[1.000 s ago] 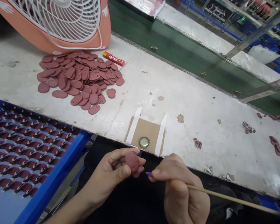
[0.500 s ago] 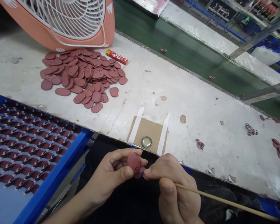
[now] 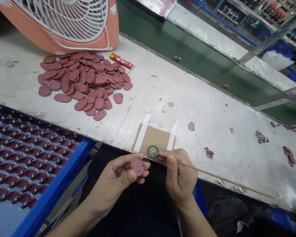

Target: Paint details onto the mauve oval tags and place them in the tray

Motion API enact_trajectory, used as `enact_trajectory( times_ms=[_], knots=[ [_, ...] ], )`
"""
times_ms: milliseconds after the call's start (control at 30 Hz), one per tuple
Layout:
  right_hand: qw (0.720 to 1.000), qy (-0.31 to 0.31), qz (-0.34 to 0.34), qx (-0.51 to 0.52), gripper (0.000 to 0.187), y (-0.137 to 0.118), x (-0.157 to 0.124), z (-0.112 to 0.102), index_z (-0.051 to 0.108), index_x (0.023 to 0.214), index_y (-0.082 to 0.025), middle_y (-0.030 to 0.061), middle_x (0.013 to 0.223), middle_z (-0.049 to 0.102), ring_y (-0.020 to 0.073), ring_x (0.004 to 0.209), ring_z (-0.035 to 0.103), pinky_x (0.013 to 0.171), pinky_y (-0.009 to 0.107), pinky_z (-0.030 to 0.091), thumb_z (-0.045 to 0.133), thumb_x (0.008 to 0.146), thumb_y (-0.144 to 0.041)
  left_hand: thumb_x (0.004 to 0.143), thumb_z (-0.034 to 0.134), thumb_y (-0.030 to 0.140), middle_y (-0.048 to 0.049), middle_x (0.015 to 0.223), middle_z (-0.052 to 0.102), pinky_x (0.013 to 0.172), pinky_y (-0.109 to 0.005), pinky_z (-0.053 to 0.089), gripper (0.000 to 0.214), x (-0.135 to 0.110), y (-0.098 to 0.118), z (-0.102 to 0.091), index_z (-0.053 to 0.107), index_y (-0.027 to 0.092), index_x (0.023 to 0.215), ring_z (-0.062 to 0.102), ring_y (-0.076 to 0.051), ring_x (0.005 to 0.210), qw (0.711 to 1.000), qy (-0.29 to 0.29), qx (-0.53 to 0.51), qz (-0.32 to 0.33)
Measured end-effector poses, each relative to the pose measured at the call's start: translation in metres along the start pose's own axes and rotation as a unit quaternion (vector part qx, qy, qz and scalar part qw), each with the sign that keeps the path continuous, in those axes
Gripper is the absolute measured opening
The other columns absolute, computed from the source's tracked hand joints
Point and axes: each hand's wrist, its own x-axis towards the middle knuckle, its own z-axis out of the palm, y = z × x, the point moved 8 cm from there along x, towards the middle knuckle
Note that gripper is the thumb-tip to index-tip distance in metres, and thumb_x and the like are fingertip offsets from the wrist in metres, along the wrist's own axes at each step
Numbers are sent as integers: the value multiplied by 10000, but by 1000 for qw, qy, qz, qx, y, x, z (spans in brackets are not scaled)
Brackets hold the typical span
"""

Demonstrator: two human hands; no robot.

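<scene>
My left hand (image 3: 123, 172) pinches a flat reddish-brown oval piece (image 3: 137, 165) between thumb and fingers. Small dark dots and a curved outline mark the face of that piece. In my right hand (image 3: 181, 171) is a thin wooden stick (image 3: 224, 180), gripped close to its working end, where a bit of purple shows. That end reaches the bottle cap (image 3: 153, 151), which lies upturned with something pale inside. Under the cap is a piece of cardboard (image 3: 156, 135) with white tape strips along two sides.
A heap of similar reddish pieces (image 3: 88, 75) lies at the left, before an orange fan (image 3: 39, 41). Beside it is a red-and-yellow packet (image 3: 121, 61). A blue tray (image 3: 56, 179) of dark red parts stands lower left. Small scraps (image 3: 209, 153) dot the white table (image 3: 148, 92).
My right hand has moved up from the oval piece to the bottle cap, taking the stick's tip into it. My left hand keeps the piece, shifted slightly left and up.
</scene>
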Motion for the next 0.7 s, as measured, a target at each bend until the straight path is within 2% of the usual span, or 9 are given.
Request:
enact_trajectory(
  times_ms=[133,267,433,567,700],
  knots=[
    [997,17,13,73,255,-17,-4,-8,657,1013,-180,28,806,649,157,743,607,650,311,475,403,1030,-179,799,786,266,-14,931,823,719,-181,600,227,0,-1,2,788,304,1022,754,-153,827,1000,-2,10,-6],
    [987,-18,7,159,265,-33,-5,-5,662,1026,-165,46,813,672,162,729,607,654,326,472,405,1048,-222,787,797,279,-12,915,820,712,-184,589,231,0,-1,3,788,296,1018,744,-139,767,1000,-7,16,-8],
    [987,-50,0,152,247,-37,-2,4,648,1035,-171,38,827,690,153,738,626,678,316,495,406,1046,-221,762,815,298,-45,909,818,727,-259,602,255,0,-2,1,793,283,1016,734,-164,729,1000,-4,14,-8],
    [988,-67,6,140,247,-37,-2,8,645,1016,-170,31,816,688,145,747,627,691,303,496,403,1046,-212,778,804,293,-20,926,821,746,-221,598,248,0,-2,3,788,304,1026,739,-145,765,1000,-16,11,-5],
    [990,-16,-5,142,267,-33,-5,-1,652,1046,-171,45,816,674,161,723,616,662,323,486,391,1049,-227,795,791,274,4,925,821,726,-175,596,235,1,-2,3,786,310,1027,748,-134,789,1000,-18,11,-4]
  ],
)
